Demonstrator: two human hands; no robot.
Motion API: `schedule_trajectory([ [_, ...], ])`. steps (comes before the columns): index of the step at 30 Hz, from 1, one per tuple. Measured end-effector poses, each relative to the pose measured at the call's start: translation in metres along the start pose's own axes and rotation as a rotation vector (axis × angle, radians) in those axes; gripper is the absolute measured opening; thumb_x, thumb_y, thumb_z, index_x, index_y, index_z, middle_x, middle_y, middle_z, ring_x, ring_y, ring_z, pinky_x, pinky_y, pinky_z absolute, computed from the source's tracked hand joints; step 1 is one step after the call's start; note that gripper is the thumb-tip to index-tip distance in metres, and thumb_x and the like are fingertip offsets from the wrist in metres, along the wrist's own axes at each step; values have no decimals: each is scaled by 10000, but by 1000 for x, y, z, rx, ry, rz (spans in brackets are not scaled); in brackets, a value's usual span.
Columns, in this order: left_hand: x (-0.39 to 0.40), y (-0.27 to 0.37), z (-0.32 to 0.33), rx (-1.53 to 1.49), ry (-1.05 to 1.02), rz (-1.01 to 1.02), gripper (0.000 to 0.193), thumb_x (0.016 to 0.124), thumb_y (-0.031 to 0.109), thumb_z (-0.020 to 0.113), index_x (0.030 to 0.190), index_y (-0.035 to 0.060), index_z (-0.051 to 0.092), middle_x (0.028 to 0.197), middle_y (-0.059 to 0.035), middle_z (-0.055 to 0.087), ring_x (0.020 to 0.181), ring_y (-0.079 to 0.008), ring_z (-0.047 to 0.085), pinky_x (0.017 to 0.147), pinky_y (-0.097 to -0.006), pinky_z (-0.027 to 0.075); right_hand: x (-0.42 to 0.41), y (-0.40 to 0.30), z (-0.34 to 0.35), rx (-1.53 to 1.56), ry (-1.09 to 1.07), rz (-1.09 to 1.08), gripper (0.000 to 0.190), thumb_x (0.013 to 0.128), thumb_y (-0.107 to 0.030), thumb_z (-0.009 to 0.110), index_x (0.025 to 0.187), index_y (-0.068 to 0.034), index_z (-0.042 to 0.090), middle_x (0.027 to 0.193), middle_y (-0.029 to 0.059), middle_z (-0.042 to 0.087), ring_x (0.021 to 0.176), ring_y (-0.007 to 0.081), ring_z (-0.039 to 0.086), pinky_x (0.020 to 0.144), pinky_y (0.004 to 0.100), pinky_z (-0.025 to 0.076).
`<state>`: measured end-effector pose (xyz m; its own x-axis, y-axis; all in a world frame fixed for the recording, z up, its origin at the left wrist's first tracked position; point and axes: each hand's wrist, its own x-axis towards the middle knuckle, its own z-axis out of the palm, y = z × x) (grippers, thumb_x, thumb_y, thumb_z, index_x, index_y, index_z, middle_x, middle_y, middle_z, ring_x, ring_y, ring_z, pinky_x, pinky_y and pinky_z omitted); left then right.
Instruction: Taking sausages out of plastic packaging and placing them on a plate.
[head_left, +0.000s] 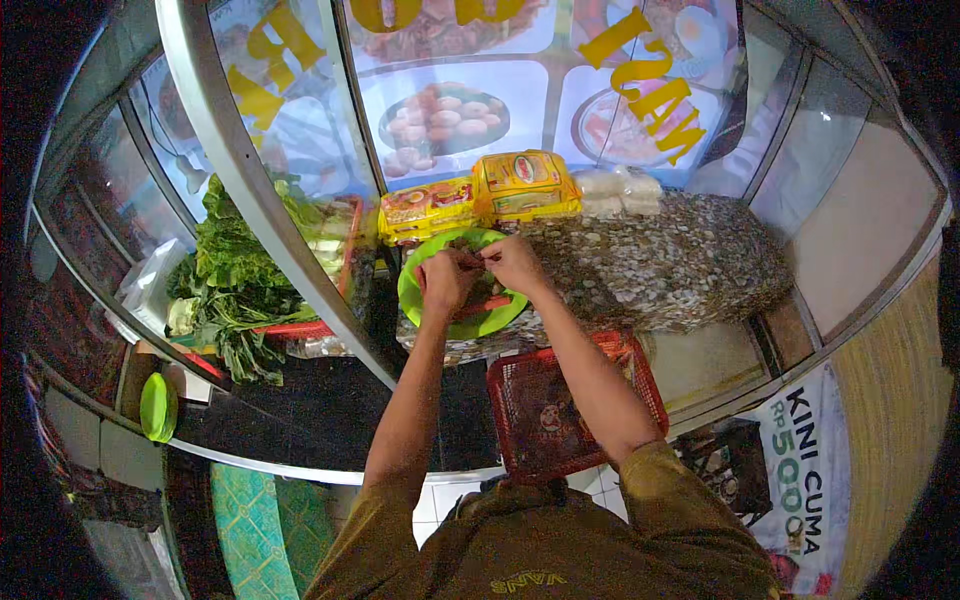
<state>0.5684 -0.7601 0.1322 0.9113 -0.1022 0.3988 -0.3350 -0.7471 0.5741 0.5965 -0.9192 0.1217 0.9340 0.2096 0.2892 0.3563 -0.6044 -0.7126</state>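
Both of my hands are over a lime-green plastic bowl, which stands on a pebble-patterned surface. The fingers of my left hand are curled inward above the bowl's middle. From the right, my right hand meets it with thumb and fingertips pinched together. A small dark reddish piece seems to be between the two sets of fingertips; what it is cannot be made out. Lower in the bowl lies an orange-red stick-like thing. My hands hide much of the bowl's other contents.
Behind the bowl lie yellow printed packs and a clear bag of white items. Leafy greens fill the left, behind a metal frame post. A red plastic basket sits under my right forearm. Glass panels surround the counter.
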Motion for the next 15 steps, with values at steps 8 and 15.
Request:
schedule_trajectory([
  [8, -2, 11, 2, 147, -18, -45, 168, 662, 209, 682, 769, 82, 700, 732, -193, 638, 676, -361, 623, 645, -423, 480, 7, 3, 1, -190, -34, -45, 199, 635, -68, 636, 823, -27, 688, 853, 186, 658, 830, 333, 634, 780, 406, 501],
  [15, -7, 12, 2, 47, -25, -35, 180, 651, 134, 656, 814, 72, 697, 768, -179, 650, 715, -365, 623, 691, -428, 487, 12, -8, -10, -232, -226, -89, 281, 653, -54, 634, 933, -32, 653, 864, 198, 635, 813, 347, 617, 701, 415, 487],
])
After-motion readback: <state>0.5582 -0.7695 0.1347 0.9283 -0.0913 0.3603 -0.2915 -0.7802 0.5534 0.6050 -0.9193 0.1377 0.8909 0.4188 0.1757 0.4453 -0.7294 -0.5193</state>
